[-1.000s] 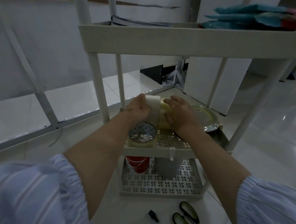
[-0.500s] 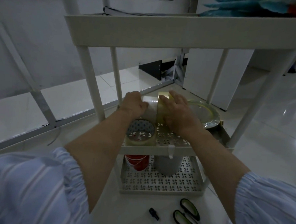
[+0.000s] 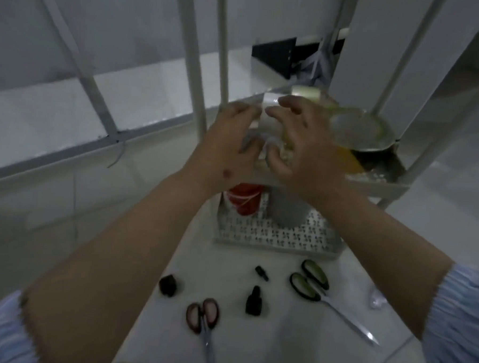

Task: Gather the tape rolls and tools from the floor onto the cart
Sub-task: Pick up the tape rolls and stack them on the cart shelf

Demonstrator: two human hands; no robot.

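Note:
My left hand and my right hand hover side by side over the cart's middle shelf, fingers spread, holding nothing. A white tape roll stands on the shelf just past my fingertips, with a yellowish tape roll behind it. Anything under my palms is hidden. On the white floor lie green-handled scissors, red-handled scissors, two small black bottles and a black roll-like piece.
A metal plate sits on the right of the middle shelf. The perforated bottom shelf holds a red cup and a grey cup. White cart posts rise at the left. A clear scrap lies right.
My hands have let go of the tape rolls and drawn back with fingers spread. The view has tipped downward, so more of the floor and its tools shows.

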